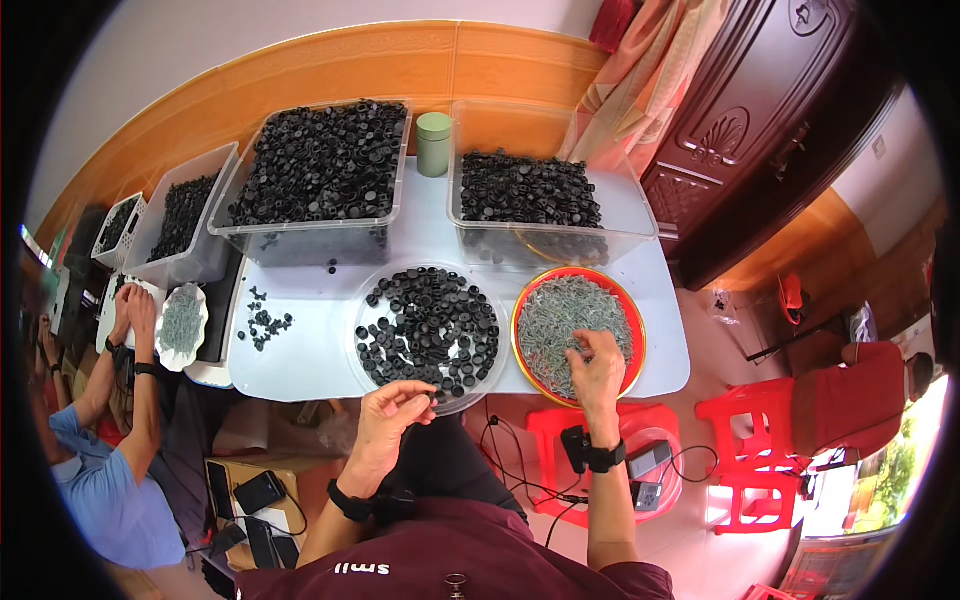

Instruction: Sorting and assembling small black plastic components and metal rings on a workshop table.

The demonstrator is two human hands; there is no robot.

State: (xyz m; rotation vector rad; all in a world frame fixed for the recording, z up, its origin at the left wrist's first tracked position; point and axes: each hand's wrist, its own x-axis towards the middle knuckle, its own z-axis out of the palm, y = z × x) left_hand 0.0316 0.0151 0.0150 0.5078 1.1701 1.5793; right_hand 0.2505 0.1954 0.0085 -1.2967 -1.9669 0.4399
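Fingertips closed, a left hand [392, 425] pinches a small dark piece [433, 396] at lower center, beside matte, round black caps [430, 315] in a clear tray [462, 403]. Center right, a right hand [598, 378] curls over slim gray-green pins [560, 320] heaped in a red, yellow-rimmed tray [639, 340]; its grip cannot be told.

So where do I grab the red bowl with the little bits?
I'd grip the red bowl by its rim, one hand on each side, from the near side. It's wide, round and filled with loose bits, so keep it level. Fingers may fit less easily on its left, where the clear tray sits close.
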